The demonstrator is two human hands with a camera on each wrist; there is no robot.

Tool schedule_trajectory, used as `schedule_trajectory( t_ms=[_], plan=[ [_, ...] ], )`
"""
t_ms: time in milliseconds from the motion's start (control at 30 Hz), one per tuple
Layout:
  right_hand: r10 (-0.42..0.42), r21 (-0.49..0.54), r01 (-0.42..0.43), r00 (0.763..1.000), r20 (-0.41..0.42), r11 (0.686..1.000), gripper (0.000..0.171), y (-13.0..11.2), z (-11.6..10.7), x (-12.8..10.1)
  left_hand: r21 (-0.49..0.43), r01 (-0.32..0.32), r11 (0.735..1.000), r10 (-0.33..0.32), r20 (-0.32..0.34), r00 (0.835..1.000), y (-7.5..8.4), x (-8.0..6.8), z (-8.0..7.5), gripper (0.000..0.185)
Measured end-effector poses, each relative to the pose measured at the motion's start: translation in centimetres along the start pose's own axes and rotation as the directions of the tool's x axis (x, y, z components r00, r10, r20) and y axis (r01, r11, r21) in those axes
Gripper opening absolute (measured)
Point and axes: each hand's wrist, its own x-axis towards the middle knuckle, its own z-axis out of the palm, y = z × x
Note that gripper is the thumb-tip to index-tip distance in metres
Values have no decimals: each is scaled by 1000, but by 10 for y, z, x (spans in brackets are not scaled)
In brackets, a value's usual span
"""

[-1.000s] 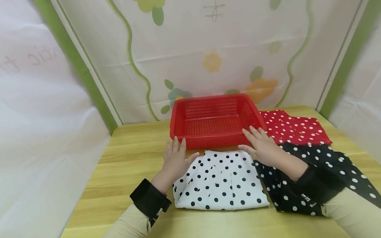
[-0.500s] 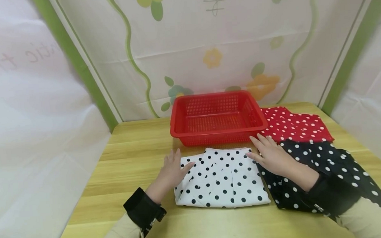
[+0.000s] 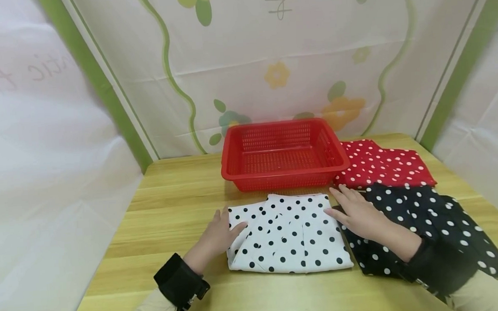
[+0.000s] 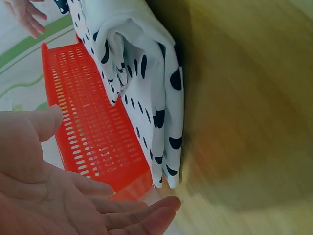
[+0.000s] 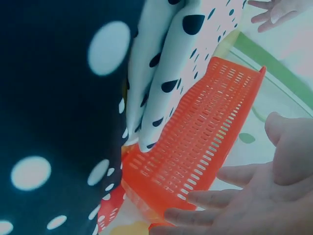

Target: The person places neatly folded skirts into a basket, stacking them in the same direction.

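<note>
A folded white cloth with black dots (image 3: 287, 238) lies on the table in front of the red basket. By its left edge is my left hand (image 3: 215, 235), fingers extended and thumb toward the cloth. My right hand (image 3: 359, 215) hovers at the cloth's right side, over the black cloth with white dots (image 3: 430, 221), its fingers spread. Both wrist views show open palms with nothing held; the layered edges of the white cloth (image 4: 159, 107) appear in the left wrist view. Whether either hand touches cloth I cannot tell.
The red plastic basket (image 3: 286, 179) stands at the back with nothing in it. A red cloth with white dots (image 3: 386, 164) lies to its right, behind the black one. A printed curtain (image 3: 244, 57) closes off the wooden table's (image 3: 170, 192) far side.
Both hands have drawn back from the basket toward me. My left hand has lowered along the white cloth's left edge; the right has shifted slightly right. The cloths lie as before.
</note>
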Motion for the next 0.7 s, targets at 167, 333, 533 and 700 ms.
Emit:
schedule_trajectory(
  t_ms=[167, 333, 533, 700],
  plan=[
    [-24, 111, 23, 1000, 9, 994, 69, 4, 9, 1, -29, 28, 999, -28, 12, 1000, -2, 0, 2, 83],
    [-51, 217, 43, 998, 30, 975, 69, 7, 20, -1, -136, 42, 990, -37, 41, 998, -5, 2, 3, 82],
    [53, 275, -81, 993, 107, 958, 73, 10, 28, -5, -340, 9, 940, 22, 90, 996, -11, 3, 1, 69],
    [129, 275, -161, 983, 131, 948, 70, 13, 30, -3, -376, 106, 920, -66, 118, 991, -17, 1, -2, 54]
  ],
)
